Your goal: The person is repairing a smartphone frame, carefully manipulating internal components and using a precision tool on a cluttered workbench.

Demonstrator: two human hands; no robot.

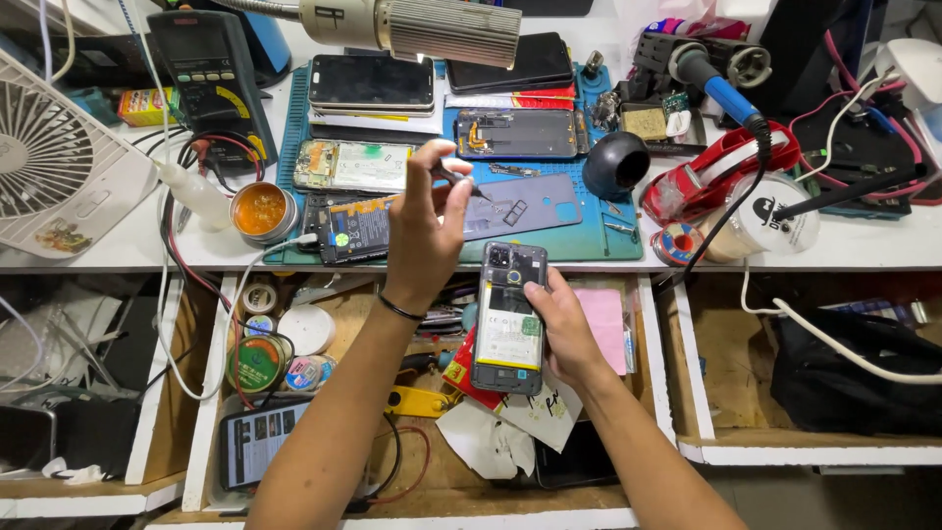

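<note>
My right hand (561,329) grips an opened phone (509,319) with its back cover off, battery and board exposed, held upright over the open drawer. My left hand (424,231), with a dark band on the wrist, is raised above the blue work mat (608,240) and pinches thin metal tweezers (461,182) between thumb and fingers. The tweezer tip points right, above a grey phone back cover (525,204) lying on the mat. The two hands are apart.
Several phones and phone parts lie on the mat. A multimeter (211,74), a flux tin (262,210), a white fan (54,162), a soldering iron (721,93) and cables crowd the bench. The open drawer (211,393) holds tape rolls, a lit phone and papers.
</note>
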